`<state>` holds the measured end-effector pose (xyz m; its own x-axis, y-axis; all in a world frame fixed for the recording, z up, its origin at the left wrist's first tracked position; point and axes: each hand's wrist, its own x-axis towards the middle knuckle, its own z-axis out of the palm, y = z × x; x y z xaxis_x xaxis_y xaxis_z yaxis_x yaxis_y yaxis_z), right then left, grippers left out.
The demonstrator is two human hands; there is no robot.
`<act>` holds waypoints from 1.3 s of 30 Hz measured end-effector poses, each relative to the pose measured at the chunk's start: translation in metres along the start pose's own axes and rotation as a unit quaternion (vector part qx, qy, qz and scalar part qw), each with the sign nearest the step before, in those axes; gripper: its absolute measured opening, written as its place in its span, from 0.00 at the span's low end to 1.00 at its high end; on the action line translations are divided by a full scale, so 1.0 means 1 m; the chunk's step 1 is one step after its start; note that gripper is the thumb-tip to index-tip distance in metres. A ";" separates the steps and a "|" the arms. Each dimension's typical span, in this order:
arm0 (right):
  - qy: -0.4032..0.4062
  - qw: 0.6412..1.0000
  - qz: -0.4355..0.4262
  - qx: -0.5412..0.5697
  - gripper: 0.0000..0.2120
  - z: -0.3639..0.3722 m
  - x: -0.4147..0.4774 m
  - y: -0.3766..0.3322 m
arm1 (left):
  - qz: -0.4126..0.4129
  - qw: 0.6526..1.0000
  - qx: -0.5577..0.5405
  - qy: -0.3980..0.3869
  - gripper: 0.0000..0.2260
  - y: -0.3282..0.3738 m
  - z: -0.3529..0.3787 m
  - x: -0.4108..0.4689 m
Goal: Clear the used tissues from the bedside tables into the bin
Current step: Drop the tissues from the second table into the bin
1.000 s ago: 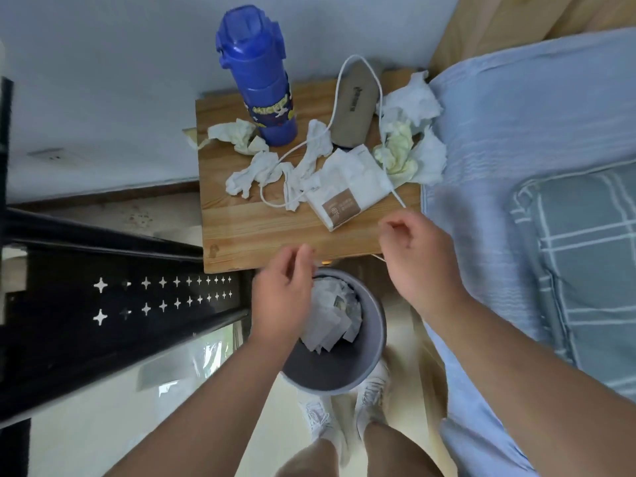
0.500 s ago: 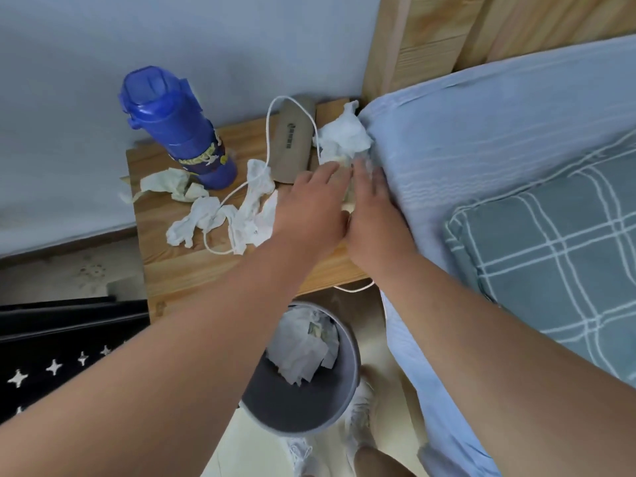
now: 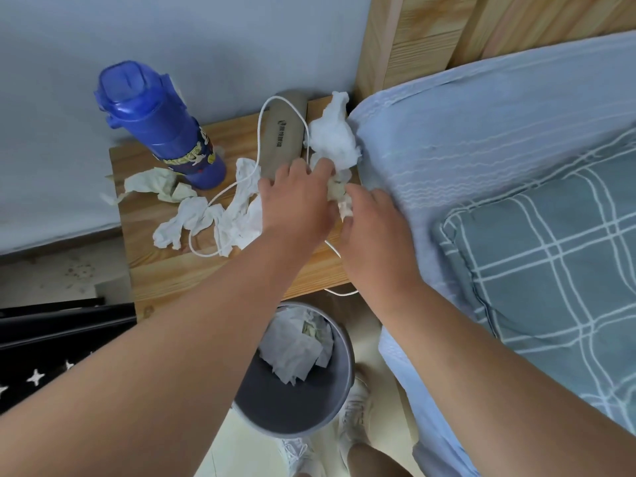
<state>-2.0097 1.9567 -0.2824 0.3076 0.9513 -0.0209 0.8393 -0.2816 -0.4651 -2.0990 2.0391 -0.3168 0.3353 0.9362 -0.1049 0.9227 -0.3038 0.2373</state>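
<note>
Tissues (image 3: 296, 349) – a crumpled white heap, one greenish scrap among them – lie in bin (image 3: 292, 418), a grey round tub on the floor just below the table's front edge. Shoes (image 3: 354, 407), pale, stand right beside bin.

Table (image 3: 165, 270) is light wood, pushed against the bed. Both forearms reach over bin to the table's R side. L hand (image 3: 296, 208) is palm down, fingers bent over wad (image 3: 339, 194), a crumpled yellowish-white tissue; whether it grips or only presses – can't tell. R hand (image 3: 375, 228) comes in from the bed side w/ thumb and a finger curled onto wad, pinching it. The hands nearly touch, wad btw them.

Left of L hand, strips (image 3: 234, 222) of white tissue lie flat on the wood, w/ cable (image 3: 206, 204), thin and white, looping over them and off the front edge. Further left, cream tissue (image 3: 155, 184) lies at the base of bottle (image 3: 161, 132), blue and upright.

Behind the hands, ball (image 3: 334, 139) of white tissue sits at the back R corner, touching sheet (image 3: 481, 132). Case (image 3: 282, 136), tan and flat, lies just beside ball. Pillow (image 3: 550, 263) is checked, on the bed. Headboard (image 3: 430, 32) is wood, at the far end.
</note>
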 end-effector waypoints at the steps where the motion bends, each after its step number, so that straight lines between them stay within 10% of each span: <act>1: 0.004 1.000 0.004 0.011 0.21 -0.003 -0.002 -0.001 | -0.001 1.000 -0.030 0.008 0.18 -0.001 -0.001 -0.001; 7: 0.062 0.990 0.061 0.111 0.07 -0.023 -0.021 0.000 | -0.052 0.956 -0.284 0.047 0.18 -0.006 -0.025 -0.023; 17: -0.004 0.933 0.122 0.338 0.06 -0.006 -0.128 -0.007 | -0.236 0.699 -0.669 0.094 0.18 -0.044 -0.035 -0.189; 25: -0.270 0.933 0.204 0.124 0.05 0.081 -0.194 0.014 | -0.429 0.750 -0.500 -0.061 0.19 -0.090 0.061 -0.290; 34: -0.381 0.895 0.222 0.064 0.19 0.139 -0.212 0.050 | -0.475 0.761 -0.408 -0.168 0.19 -0.123 0.126 -0.312; 39: -0.313 0.829 0.356 0.298 0.21 0.125 -0.188 0.044 | -0.457 0.772 -0.391 -0.207 0.32 -0.121 0.121 -0.302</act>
<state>-2.0869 1.7811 -0.4097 0.1805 0.5026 -0.8455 0.1172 -0.8644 -0.4889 -2.2892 1.7715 -0.4306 -0.2058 0.5113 -0.8344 0.4670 0.8006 0.3755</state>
